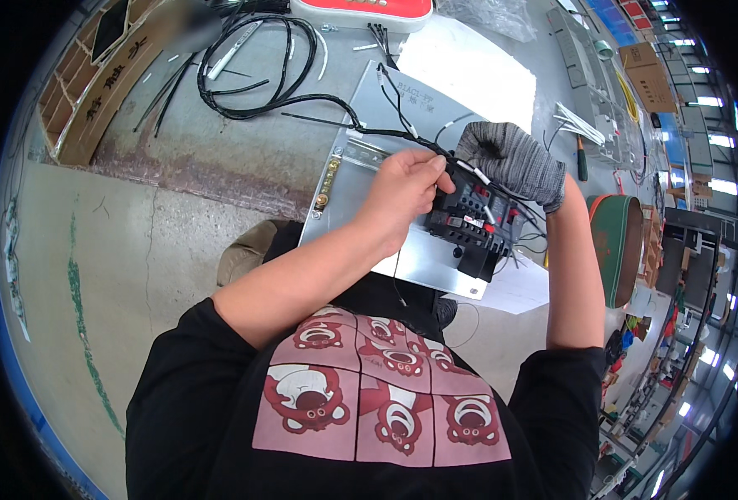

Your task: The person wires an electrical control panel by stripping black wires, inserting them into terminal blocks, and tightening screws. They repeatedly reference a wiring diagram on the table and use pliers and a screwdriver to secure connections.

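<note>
The left hand (404,185), bare, is curled with thumb and fingertips pinched on a thin black wire (436,150) right at the top edge of a black block of circuit breakers (476,218); the right hand (512,160), in a grey knitted glove, is bent over the same wire bundle at about one o'clock from the left hand, its fingers closed round the strands, though exactly which strand it grips cannot be told; the two hands sit just beside each other, almost touching. The breaker block lies near the centre of the view, tilted, resting on a grey metal mounting plate (361,117) that stretches away toward eleven o'clock; a small brass terminal strip (327,182) is fixed at the plate's left edge, at nine o'clock from the left hand. A coil of black cable (256,62) lies on the grey workbench (194,142) at eleven o'clock, well apart from the hands, with its tail running along the plate to the pinched wires; a red and white case (361,10) sits at twelve o'clock by the top rim; a white sheet (469,71) lies just beyond the plate; a green and orange stool (615,242) stands at three o'clock.
</note>
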`<state>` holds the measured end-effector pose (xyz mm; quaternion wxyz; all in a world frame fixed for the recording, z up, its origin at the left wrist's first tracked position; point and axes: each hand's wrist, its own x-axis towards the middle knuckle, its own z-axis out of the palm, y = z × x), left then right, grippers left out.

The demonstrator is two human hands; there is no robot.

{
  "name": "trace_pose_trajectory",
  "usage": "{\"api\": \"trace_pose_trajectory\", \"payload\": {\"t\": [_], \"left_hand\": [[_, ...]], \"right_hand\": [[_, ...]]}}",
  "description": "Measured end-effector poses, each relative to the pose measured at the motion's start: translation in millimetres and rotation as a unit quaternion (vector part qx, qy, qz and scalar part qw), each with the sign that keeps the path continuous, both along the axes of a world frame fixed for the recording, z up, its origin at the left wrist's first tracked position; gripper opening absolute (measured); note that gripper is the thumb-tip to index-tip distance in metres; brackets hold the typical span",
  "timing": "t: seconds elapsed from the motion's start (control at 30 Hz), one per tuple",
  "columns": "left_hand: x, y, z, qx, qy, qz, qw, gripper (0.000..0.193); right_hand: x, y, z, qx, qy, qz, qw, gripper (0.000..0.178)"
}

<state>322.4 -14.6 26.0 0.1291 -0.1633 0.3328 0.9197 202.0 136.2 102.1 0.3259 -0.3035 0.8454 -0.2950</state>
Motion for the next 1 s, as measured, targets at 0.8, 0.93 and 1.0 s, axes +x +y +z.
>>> {"api": "trace_pose_trajectory", "payload": {"t": [0.8, 0.93, 1.0], "left_hand": [[-24, -9, -3, 0.03, 0.017, 0.005, 0.999, 0.012], [-25, -9, -2, 0.024, 0.021, 0.01, 0.999, 0.012], [-25, -8, -2, 0.01, 0.031, 0.018, 0.999, 0.013]], "right_hand": [[112, -14, -27, -0.002, 0.357, -0.295, 0.886, 0.027], [114, -18, -27, -0.066, 0.362, -0.271, 0.89, 0.025], [112, -21, -31, -0.085, 0.361, -0.282, 0.885, 0.026]]}}
